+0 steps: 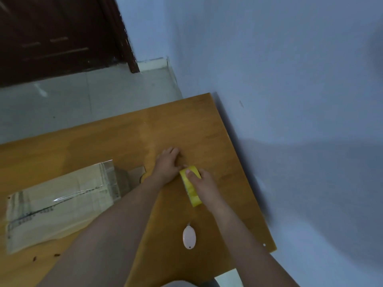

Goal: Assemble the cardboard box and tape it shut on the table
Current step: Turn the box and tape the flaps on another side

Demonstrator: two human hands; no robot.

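Observation:
A yellow roll of tape (191,191) stands on edge on the wooden table (103,141). My right hand (204,184) grips it, thumb pressed on its top rim. My left hand (167,163) lies just left of the roll, fingers curled on the tabletop and touching the roll's near edge; whether it pinches the tape end I cannot tell. The cardboard box (58,204) lies to the left under my left forearm, its top crossed by clear shiny tape with dark print.
A small pale pink oval object (189,237) lies on the table near me, below the roll. The table's right edge runs along a blue wall (290,100). A tiled floor (83,100) and dark wooden door (51,38) lie beyond the far edge.

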